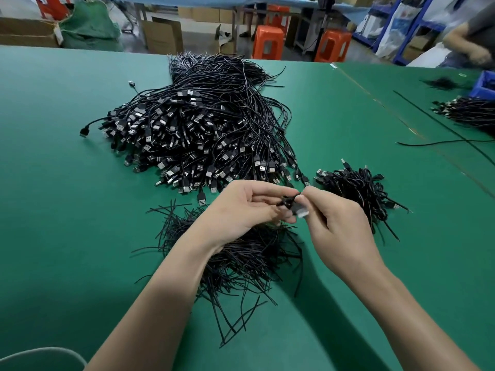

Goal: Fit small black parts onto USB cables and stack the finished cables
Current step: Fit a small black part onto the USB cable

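Observation:
My left hand (245, 207) and my right hand (337, 223) meet above the green table (53, 210). The left fingers pinch a small black part (288, 202). My right hand grips a USB cable's plug (301, 211), metal end pointing down, touching that part. A large heap of black USB cables (203, 129) lies beyond the hands. A smaller bundle of cables (359, 188) sits to the right. Under my forearms lies a pile of thin black strands (241, 263).
A loose cable (442, 121) runs across the right side of the table, near another cable pile (468, 111) and a blue bin (484, 84). Orange stools (267, 41), cardboard boxes and another person's arm (466, 46) are beyond the far edge.

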A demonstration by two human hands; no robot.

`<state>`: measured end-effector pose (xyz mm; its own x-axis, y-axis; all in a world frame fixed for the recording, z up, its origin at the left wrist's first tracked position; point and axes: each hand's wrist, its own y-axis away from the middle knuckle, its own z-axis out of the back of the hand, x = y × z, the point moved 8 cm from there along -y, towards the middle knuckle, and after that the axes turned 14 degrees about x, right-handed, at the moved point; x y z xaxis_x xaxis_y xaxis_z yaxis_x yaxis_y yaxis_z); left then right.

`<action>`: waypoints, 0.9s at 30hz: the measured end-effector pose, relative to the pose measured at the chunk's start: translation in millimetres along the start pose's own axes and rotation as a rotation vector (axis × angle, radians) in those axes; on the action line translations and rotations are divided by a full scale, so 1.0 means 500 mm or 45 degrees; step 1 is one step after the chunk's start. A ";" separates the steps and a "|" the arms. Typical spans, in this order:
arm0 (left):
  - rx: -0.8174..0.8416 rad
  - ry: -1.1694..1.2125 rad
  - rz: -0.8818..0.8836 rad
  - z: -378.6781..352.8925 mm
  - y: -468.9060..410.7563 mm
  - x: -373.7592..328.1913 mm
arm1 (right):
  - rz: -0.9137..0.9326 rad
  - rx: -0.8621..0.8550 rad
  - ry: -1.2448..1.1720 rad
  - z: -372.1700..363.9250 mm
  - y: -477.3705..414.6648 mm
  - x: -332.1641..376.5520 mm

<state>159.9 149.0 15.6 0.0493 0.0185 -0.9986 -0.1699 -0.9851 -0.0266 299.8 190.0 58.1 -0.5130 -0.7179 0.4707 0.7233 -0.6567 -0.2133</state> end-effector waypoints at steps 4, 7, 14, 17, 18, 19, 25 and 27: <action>-0.039 -0.132 0.038 -0.001 -0.001 -0.002 | 0.086 0.004 -0.005 -0.002 -0.002 0.009; -0.032 -0.146 0.086 -0.006 -0.003 0.006 | 0.168 0.003 0.072 0.003 -0.004 0.018; -0.012 0.008 0.177 -0.016 -0.007 0.026 | -0.025 0.053 0.038 -0.015 0.002 -0.004; -0.099 -0.018 0.163 -0.013 -0.010 0.027 | -0.167 0.134 -0.035 -0.031 0.005 -0.020; -0.115 -0.044 0.166 -0.012 -0.011 0.027 | -0.174 0.144 -0.033 -0.032 0.005 -0.021; -0.128 -0.086 0.168 -0.010 -0.011 0.025 | -0.183 0.135 -0.038 -0.029 0.004 -0.024; -0.367 -0.547 0.196 0.054 0.000 -0.006 | -0.464 -0.121 0.322 0.069 -0.005 -0.089; -0.552 -0.657 0.234 0.114 0.005 -0.019 | -0.565 -0.156 0.456 0.109 -0.016 -0.121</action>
<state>102.7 156.1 22.4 -0.4346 -0.1823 -0.8820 0.2832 -0.9573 0.0583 350.3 251.3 78.2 -0.8946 -0.3870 0.2233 0.3553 -0.9193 -0.1695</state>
